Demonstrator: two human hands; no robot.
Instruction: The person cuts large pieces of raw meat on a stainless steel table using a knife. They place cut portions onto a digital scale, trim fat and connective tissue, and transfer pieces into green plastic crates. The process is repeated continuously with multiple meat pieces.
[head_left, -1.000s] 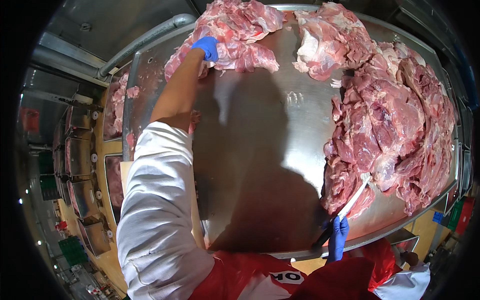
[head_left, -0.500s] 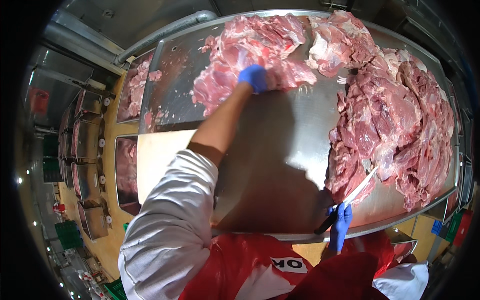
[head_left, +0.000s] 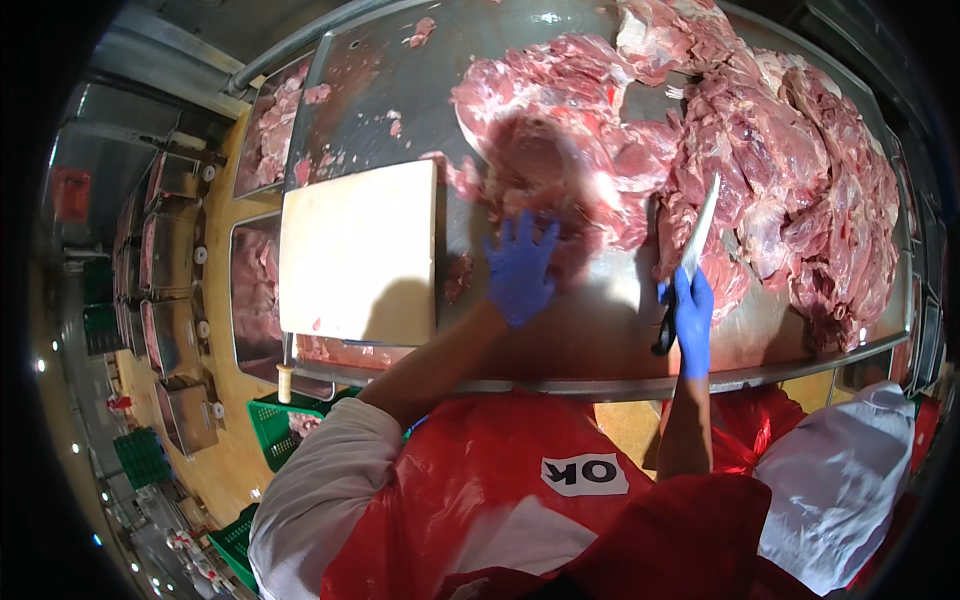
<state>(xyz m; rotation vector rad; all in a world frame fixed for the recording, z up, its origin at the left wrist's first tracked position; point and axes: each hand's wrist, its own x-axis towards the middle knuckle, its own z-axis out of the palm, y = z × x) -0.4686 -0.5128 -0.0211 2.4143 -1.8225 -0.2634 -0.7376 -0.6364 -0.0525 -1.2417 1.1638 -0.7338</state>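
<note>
Raw pink meat [head_left: 560,95] lies in a wide pile on the metal worktable [head_left: 590,355]. At the pile's near edge is my left hand [head_left: 520,275], in a blue glove, fingers spread and their tips at the meat. My right hand [head_left: 693,315], gloved in blue too, is closed around the black handle of a knife [head_left: 703,225]. Its pale blade points away from me, over the edge of a larger meat heap [head_left: 780,190] on the right. A white cutting board [head_left: 360,240] lies to the left of my left hand.
Metal bins of meat [head_left: 257,285] stand beyond the table's left edge, with more bins on wheels [head_left: 170,250] farther left. A green crate [head_left: 270,430] is below the near left corner. Small meat scraps [head_left: 395,128] dot the far left of the table.
My left hand has come back toward me, its fingers now spread, and the meat pile has shifted nearer and right. The cutting board is uncovered. My right hand has moved forward with the knife.
</note>
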